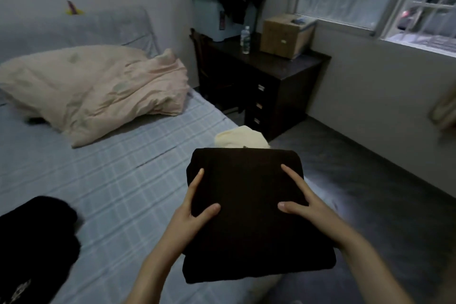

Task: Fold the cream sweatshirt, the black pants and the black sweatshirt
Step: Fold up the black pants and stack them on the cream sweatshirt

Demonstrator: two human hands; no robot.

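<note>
Both hands are gripping one folded black bundle (246,229), judged to be the black pants. The left hand (195,207) is clamping its left edge and the right hand (303,202) its right edge. Each is laying a thumb and straight forefinger on top, with the other fingers hidden beneath. The bundle's long axis is running straight away from the person. At the near left, a loose black heap (37,242) is lying unfolded on the bed (138,155), probably the black sweatshirt. Just past the bundle's far edge the cream sweatshirt (241,138) is showing at the bed's right side, partly covered. Whether the two are touching cannot be told. Stacking would call for a forward and downward move, with both hands equally near.
</note>
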